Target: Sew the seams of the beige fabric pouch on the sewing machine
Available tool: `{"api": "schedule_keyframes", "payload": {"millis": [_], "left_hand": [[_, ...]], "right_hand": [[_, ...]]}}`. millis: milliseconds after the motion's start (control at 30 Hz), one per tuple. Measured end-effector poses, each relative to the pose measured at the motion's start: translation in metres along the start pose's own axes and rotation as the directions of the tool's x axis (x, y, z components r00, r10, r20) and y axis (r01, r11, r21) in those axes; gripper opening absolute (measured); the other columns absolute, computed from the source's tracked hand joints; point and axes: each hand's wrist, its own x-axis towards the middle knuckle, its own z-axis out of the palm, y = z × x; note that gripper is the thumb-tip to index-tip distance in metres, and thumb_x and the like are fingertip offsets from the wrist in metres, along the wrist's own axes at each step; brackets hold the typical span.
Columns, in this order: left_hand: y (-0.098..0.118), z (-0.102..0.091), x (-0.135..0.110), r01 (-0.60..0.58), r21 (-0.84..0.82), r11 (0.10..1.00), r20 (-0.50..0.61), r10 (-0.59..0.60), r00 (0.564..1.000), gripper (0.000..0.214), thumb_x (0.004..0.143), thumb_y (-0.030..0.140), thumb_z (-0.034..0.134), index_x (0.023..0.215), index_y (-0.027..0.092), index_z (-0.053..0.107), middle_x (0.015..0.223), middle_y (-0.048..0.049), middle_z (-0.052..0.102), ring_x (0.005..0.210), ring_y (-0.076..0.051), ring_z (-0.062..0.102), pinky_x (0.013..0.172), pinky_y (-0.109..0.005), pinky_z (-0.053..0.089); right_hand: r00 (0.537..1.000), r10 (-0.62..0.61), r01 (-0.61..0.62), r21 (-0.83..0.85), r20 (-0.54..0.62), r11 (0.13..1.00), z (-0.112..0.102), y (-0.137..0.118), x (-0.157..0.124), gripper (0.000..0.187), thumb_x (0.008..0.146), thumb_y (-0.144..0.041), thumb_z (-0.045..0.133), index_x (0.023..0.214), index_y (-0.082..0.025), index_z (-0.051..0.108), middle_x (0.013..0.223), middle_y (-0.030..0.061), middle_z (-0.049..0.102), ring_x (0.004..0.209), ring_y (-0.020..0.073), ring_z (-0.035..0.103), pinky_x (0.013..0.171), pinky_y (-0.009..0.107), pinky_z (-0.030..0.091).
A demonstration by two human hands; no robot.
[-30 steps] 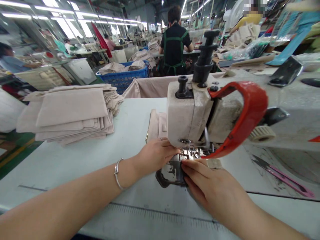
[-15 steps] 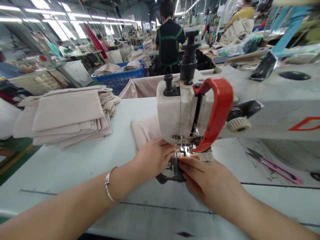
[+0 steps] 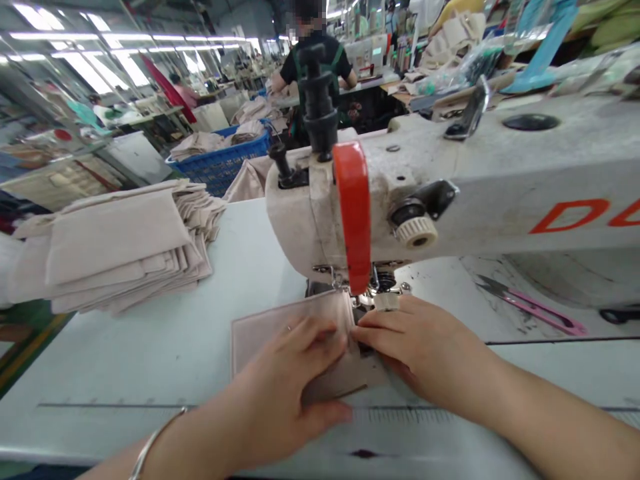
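Observation:
A folded beige fabric piece (image 3: 293,313) lies on the table, its far right corner by the presser foot of the sewing machine (image 3: 295,227). My left hand (image 3: 280,387) rests on top of this piece, thumb stretched away from the fingers. My right hand (image 3: 425,347) is at the fabric's right edge beside the presser foot, its fingers pressed together on that edge. The fingertips partly cover the metal plate below the needle. The machine's red guard (image 3: 353,220) hides part of the needle area.
A stack of beige fabric pieces (image 3: 115,247) sits on the left of the table. Pink-handled thread snips (image 3: 535,307) lie under the machine arm. A ruler scale (image 3: 410,415) runs along the front. Beyond are a blue basket (image 3: 215,163) and a person in dark clothes (image 3: 295,67).
The fabric piece has come from behind the presser foot toward the front and now lies turned. My left hand has moved back with it; my right hand stays near the foot. The view has shifted right.

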Motion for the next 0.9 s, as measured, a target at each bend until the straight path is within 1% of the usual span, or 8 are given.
{"api": "schedule_keyframes", "payload": {"millis": [67, 133, 200, 300, 467, 700, 833, 900], "left_hand": [[0.016, 0.007, -0.005, 0.012, 0.052, 0.999, -0.05, -0.009, 0.999, 0.056, 0.084, 0.038, 0.069, 0.133, 0.018, 0.05, 0.132, -0.0119, 0.049, 0.119, -0.029, 0.048, 0.1, -0.046, 0.05], [0.027, 0.015, -0.005, -0.005, 0.102, 0.995, -0.133, 0.019, 0.991, 0.044, 0.089, 0.029, 0.061, 0.13, 0.017, 0.051, 0.131, -0.012, 0.05, 0.121, -0.03, 0.047, 0.102, -0.047, 0.048], [0.032, 0.02, -0.003, -0.046, 0.115, 0.992, -0.173, 0.065, 0.983, 0.038, 0.092, 0.025, 0.055, 0.129, 0.015, 0.052, 0.131, -0.0118, 0.052, 0.122, -0.029, 0.046, 0.106, -0.047, 0.046], [0.033, 0.026, -0.002, -0.078, 0.08, 0.994, -0.184, 0.092, 0.979, 0.038, 0.093, 0.022, 0.052, 0.13, 0.013, 0.051, 0.129, -0.0098, 0.055, 0.122, -0.025, 0.049, 0.11, -0.042, 0.043], [0.025, 0.027, -0.001, -0.114, 0.025, 0.993, -0.226, 0.116, 0.967, 0.031, 0.092, 0.023, 0.056, 0.123, 0.016, 0.057, 0.122, -0.007, 0.061, 0.117, -0.021, 0.054, 0.109, -0.038, 0.045], [0.004, 0.021, 0.012, -0.147, -0.002, 0.989, -0.208, 0.143, 0.968, 0.032, 0.091, 0.027, 0.061, 0.121, 0.016, 0.058, 0.121, -0.0062, 0.061, 0.117, -0.02, 0.054, 0.108, -0.036, 0.045], [-0.01, 0.016, 0.023, -0.196, -0.011, 0.981, -0.222, 0.188, 0.957, 0.026, 0.092, 0.027, 0.058, 0.117, 0.017, 0.058, 0.121, -0.0057, 0.062, 0.118, -0.019, 0.054, 0.108, -0.036, 0.044], [-0.017, 0.014, 0.029, -0.21, -0.007, 0.978, -0.22, 0.203, 0.954, 0.023, 0.092, 0.028, 0.058, 0.114, 0.018, 0.059, 0.12, -0.0053, 0.062, 0.115, -0.018, 0.057, 0.105, -0.036, 0.046]], "right_hand": [[1.0, -0.023, 0.023, 0.017, 0.007, 1.0, -0.001, 0.0, 0.0, 0.028, 0.086, -0.012, 0.058, 0.112, -0.022, 0.065, 0.103, 0.0025, 0.069, 0.09, 0.0197, 0.061, 0.081, 0.039, 0.049], [1.0, -0.026, 0.025, 0.051, 0.017, 0.998, -0.002, -0.001, 0.0, 0.025, 0.087, -0.012, 0.057, 0.108, -0.022, 0.066, 0.102, 0.0019, 0.068, 0.091, 0.0186, 0.061, 0.081, 0.038, 0.048], [0.999, -0.014, 0.011, 0.078, 0.033, 0.997, -0.003, -0.002, -0.001, 0.022, 0.089, -0.011, 0.056, 0.104, -0.022, 0.067, 0.103, 0.0016, 0.067, 0.093, 0.0177, 0.06, 0.082, 0.037, 0.048], [0.999, 0.004, -0.008, 0.083, 0.051, 0.997, -0.002, -0.005, -0.002, 0.021, 0.089, -0.01, 0.056, 0.101, -0.021, 0.068, 0.106, 0.0026, 0.066, 0.096, 0.0181, 0.059, 0.085, 0.036, 0.048], [1.0, -0.002, 0.001, 0.066, 0.014, 0.998, 0.002, -0.007, -0.004, 0.026, 0.084, -0.006, 0.056, 0.102, -0.019, 0.069, 0.107, 0.0059, 0.066, 0.099, 0.0202, 0.06, 0.086, 0.036, 0.051], [0.998, 0.058, -0.058, -0.004, -0.003, 0.998, 0.008, -0.007, -0.002, 0.036, 0.081, -0.005, 0.053, 0.112, -0.018, 0.066, 0.111, 0.0077, 0.066, 0.094, 0.0227, 0.061, 0.08, 0.039, 0.054], [0.994, 0.109, -0.109, -0.06, -0.007, 0.992, 0.01, -0.005, 0.001, 0.038, 0.079, -0.005, 0.052, 0.114, -0.016, 0.064, 0.104, 0.0098, 0.065, 0.087, 0.0223, 0.061, 0.076, 0.038, 0.054], [0.99, 0.14, -0.14, -0.076, 0.003, 0.987, 0.011, -0.004, 0.002, 0.04, 0.08, -0.006, 0.051, 0.118, -0.016, 0.062, 0.101, 0.01, 0.063, 0.083, 0.022, 0.06, 0.075, 0.038, 0.054]]}}
